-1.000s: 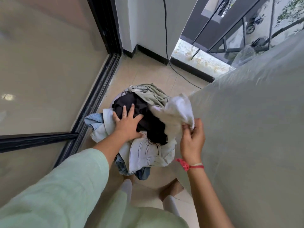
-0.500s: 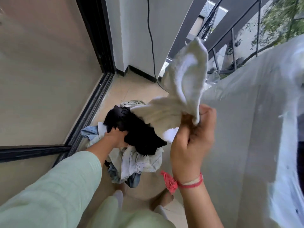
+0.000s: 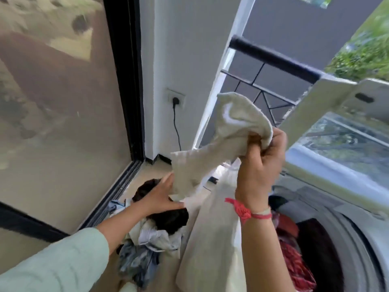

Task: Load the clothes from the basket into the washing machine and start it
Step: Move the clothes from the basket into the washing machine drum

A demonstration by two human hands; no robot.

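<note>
One crumpled cream towel [image 3: 233, 127], clenched in your right hand [image 3: 261, 165]; your left hand [image 3: 160, 197], fingers straight, touches its lower end.

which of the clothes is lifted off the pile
The cream cloth, gripped in the right hand; the black, white and blue ones lie in the pile below.

Pale green sleeve [image 3: 54, 262] on left arm; red thread band [image 3: 248, 213] (tasselled) round right wrist.
</note>
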